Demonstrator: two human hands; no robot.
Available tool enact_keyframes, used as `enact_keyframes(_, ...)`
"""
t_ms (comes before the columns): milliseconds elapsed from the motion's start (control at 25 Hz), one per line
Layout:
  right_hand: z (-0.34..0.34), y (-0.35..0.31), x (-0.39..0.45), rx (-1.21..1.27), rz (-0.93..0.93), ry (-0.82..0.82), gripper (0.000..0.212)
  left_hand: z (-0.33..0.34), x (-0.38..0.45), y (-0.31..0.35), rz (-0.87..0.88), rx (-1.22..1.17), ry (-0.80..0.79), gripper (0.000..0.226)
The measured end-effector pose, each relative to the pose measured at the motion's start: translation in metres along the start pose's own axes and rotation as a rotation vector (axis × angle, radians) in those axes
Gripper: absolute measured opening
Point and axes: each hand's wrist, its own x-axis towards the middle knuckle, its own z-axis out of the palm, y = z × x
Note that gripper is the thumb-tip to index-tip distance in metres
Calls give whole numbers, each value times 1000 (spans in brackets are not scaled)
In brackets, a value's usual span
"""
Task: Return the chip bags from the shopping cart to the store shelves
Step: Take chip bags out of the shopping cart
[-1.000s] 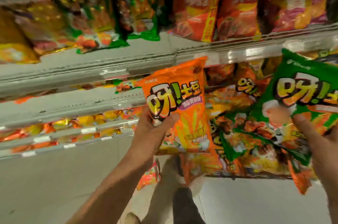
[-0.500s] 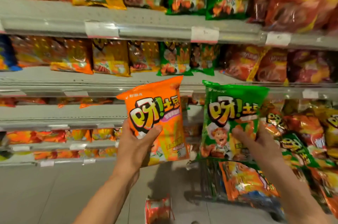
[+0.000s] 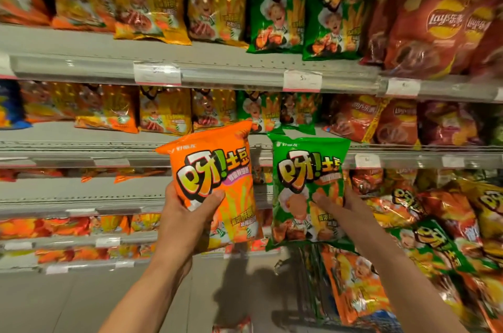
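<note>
**Two chip bags held up at the shelves**

The left hand (image 3: 181, 219) grasps an orange chip bag (image 3: 215, 183), thumb curled across its front near the lower left corner, fingers hidden behind. The bag is glossy, with a large yellow-and-white logo outlined in black, a purple flavour strip and pale fry sticks printed below. It stands nearly upright — long axis vertical, top seal tilted a little to the left, printed face toward the camera.

The right hand (image 3: 351, 214) grasps a green chip bag (image 3: 307, 185) of the same brand, thumb pressed on its front, fingers behind. It bears the same logo above a cartoon figure, and also stands upright, top seal up.

Both bags are side by side but apart, in front of the middle shelf edge (image 3: 81, 153). Matching green bags (image 3: 275, 6) stand on the upper shelf. More bags fill the shopping cart (image 3: 307, 292) at the lower right.
</note>
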Motion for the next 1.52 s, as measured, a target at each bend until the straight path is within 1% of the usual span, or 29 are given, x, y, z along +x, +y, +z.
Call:
enact_keyframes(80,-8,3,16,16,26,-14,38,17,10,0,-12,0,-13,55)
enact_keyframes(160,-22,6,38,29,40,-33,32,36,21,0,-12,-1,-12,53)
enact_keyframes(240,-38,8,63,58,39,-58,32,58,31,2,-8,6,-11,52)
enact_keyframes(360,-60,7,109,114,42,-78,40,86,45,4,-16,0,23,53)
enact_keyframes(400,-66,6,125,129,39,-73,40,93,49,4,-16,10,46,54)
enact_keyframes(520,-80,-3,178,152,9,-60,22,104,57,1,-11,59,122,54)
enact_keyframes(720,-91,-22,243,192,-67,-100,31,115,58,-5,-19,65,226,57)
enact_keyframes(800,-88,-27,254,186,-111,-106,25,117,56,-8,-26,65,240,56)
enact_keyframes(960,-77,-25,269,179,-98,-86,11,121,57,-7,-18,82,257,55)
enact_keyframes(1040,-72,-24,274,128,-112,-75,17,123,57,-6,-22,87,255,57)
enact_keyframes(1120,-67,-23,280,120,-95,-36,27,125,56,-5,-25,84,245,58)
enact_keyframes(1160,-67,-22,282,119,-96,-9,28,126,55,-5,-32,79,240,58)
enact_keyframes(1240,-70,-18,285,84,-89,21,28,126,53,-6,-40,72,229,59)
enact_keyframes(1360,-83,-7,288,44,-59,33,14,124,52,-7,-41,56,225,60)
enact_keyframes(1440,-87,-7,290,24,-66,7,9,123,53,-8,-47,49,231,60)
enact_keyframes(1520,-85,-10,292,1,-40,-17,17,123,55,-8,-50,55,230,60)
